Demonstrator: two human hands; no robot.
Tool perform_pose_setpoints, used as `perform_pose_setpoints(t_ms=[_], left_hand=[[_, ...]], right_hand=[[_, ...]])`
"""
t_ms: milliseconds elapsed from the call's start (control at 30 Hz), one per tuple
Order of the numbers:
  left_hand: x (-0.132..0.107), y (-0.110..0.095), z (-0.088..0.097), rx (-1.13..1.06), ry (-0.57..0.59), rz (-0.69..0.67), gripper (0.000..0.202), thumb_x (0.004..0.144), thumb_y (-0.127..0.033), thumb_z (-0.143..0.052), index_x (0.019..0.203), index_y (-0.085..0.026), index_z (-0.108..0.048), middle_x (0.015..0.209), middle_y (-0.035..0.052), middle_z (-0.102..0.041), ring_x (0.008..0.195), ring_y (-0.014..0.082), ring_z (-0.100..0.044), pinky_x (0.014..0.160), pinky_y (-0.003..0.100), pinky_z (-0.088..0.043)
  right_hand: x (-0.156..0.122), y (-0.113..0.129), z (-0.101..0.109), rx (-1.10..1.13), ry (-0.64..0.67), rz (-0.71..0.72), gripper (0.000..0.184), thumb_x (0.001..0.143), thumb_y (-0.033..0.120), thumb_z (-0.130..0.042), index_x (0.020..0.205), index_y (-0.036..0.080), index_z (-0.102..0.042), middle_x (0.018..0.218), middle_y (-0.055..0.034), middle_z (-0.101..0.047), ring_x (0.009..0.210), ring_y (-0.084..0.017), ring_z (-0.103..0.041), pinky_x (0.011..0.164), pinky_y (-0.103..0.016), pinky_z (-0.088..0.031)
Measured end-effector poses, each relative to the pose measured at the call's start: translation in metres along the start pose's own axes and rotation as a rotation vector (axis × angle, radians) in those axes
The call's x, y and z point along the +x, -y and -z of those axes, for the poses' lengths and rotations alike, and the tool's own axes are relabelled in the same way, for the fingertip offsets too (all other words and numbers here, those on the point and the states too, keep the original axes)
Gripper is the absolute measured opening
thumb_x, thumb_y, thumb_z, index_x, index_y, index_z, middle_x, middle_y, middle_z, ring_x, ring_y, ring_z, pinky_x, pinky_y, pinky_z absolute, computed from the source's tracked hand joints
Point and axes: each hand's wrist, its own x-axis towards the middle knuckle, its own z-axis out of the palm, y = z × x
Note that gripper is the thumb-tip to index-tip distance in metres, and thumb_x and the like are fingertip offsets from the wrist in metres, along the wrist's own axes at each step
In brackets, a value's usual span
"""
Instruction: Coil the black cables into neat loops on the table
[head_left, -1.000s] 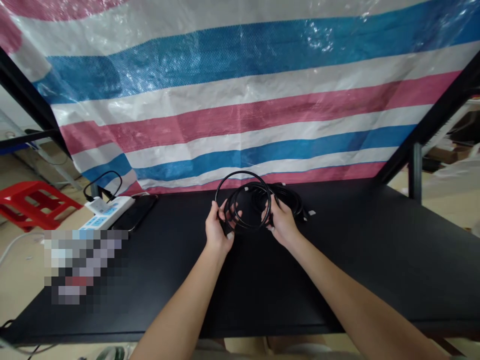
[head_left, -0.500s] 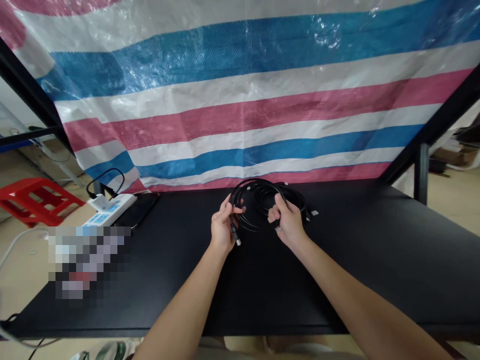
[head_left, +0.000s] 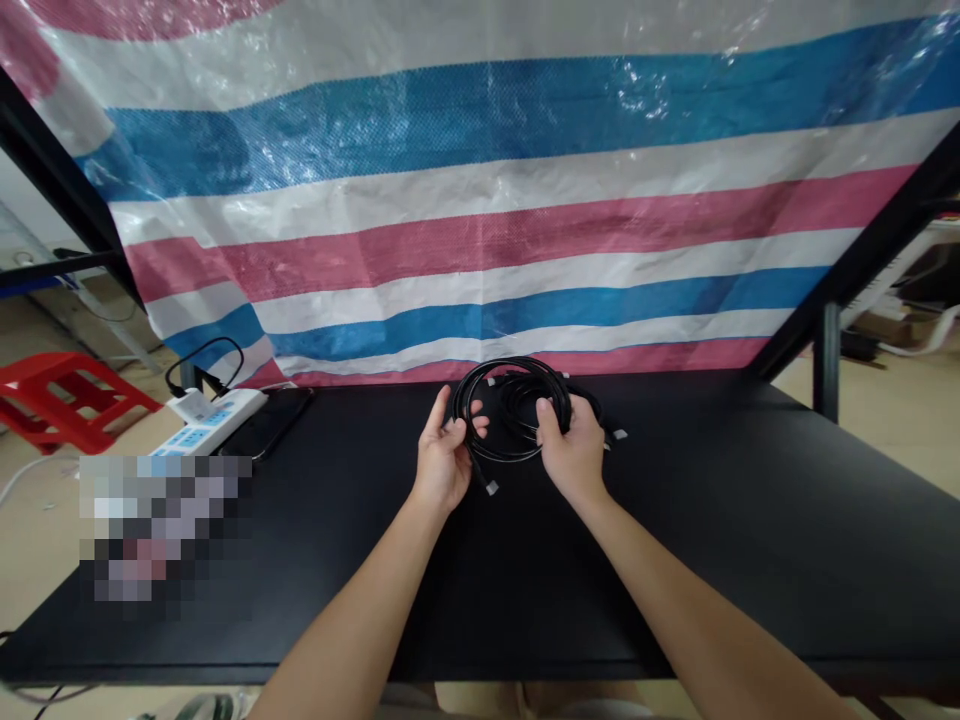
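Note:
A coil of black cable (head_left: 512,410) is held up just above the black table, with several loose loops. My left hand (head_left: 444,452) grips its left side, the fingers curled around the loops. My right hand (head_left: 572,450) holds the right side, the fingers partly hiding the strands. A silver-tipped cable connector (head_left: 492,488) hangs below the coil, between my hands. Another small connector (head_left: 619,434) sticks out to the right of my right hand.
The black table (head_left: 712,520) spreads around my hands. On its left lie a phone (head_left: 266,422) and a white power strip (head_left: 210,422) with a black cord. A pixelated patch (head_left: 161,530) covers its left corner. A striped tarp (head_left: 480,220) hangs behind; a red stool (head_left: 67,400) stands on the floor.
The loops have drawn together into a tighter coil between my hands. The connector once beside my left hand now hangs lower and to the right.

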Motion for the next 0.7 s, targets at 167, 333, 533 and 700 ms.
perform_pose_setpoints(t_ms=[167, 333, 533, 700], left_hand=[[0.000, -0.001, -0.002, 0.051, 0.002, -0.042, 0.017, 0.066, -0.011, -0.072, 0.082, -0.013, -0.066, 0.076, 0.0046, -0.068, 0.060, 0.0108, -0.062, 0.062, 0.024, -0.052], [0.002, 0.002, -0.002, 0.162, 0.007, -0.103, 0.030, 0.069, -0.022, -0.071, 0.098, -0.017, -0.065, 0.065, -0.0023, -0.061, 0.053, 0.0110, -0.060, 0.054, 0.024, -0.050], [0.010, -0.005, 0.003, 0.311, -0.092, -0.195, 0.037, 0.076, -0.019, -0.060, 0.114, -0.017, -0.059, 0.052, -0.0099, -0.045, 0.035, 0.0051, -0.041, 0.040, 0.019, -0.039], [0.023, -0.022, 0.017, 0.440, -0.324, -0.302, 0.027, 0.077, -0.012, -0.053, 0.103, -0.019, -0.057, 0.063, -0.0065, -0.055, 0.038, 0.0061, -0.043, 0.042, 0.019, -0.037]], right_hand=[[0.010, -0.001, 0.009, -0.357, 0.080, 0.083, 0.031, 0.081, 0.053, -0.045, 0.072, 0.023, -0.051, 0.064, -0.0062, -0.064, 0.067, -0.024, -0.062, 0.063, -0.032, -0.043], [0.013, -0.007, 0.009, -0.609, 0.233, 0.078, 0.028, 0.085, 0.045, -0.039, 0.072, 0.022, -0.050, 0.057, -0.0067, -0.059, 0.058, -0.024, -0.059, 0.056, -0.031, -0.038], [0.003, 0.003, -0.007, -0.542, 0.332, 0.078, 0.023, 0.084, 0.040, -0.046, 0.073, 0.021, -0.052, 0.064, -0.0074, -0.063, 0.063, -0.024, -0.062, 0.061, -0.031, -0.042], [0.003, 0.019, -0.044, -0.498, 0.376, 0.000, 0.012, 0.081, 0.030, -0.053, 0.077, 0.020, -0.059, 0.076, -0.0075, -0.069, 0.076, -0.023, -0.067, 0.070, -0.030, -0.046]])
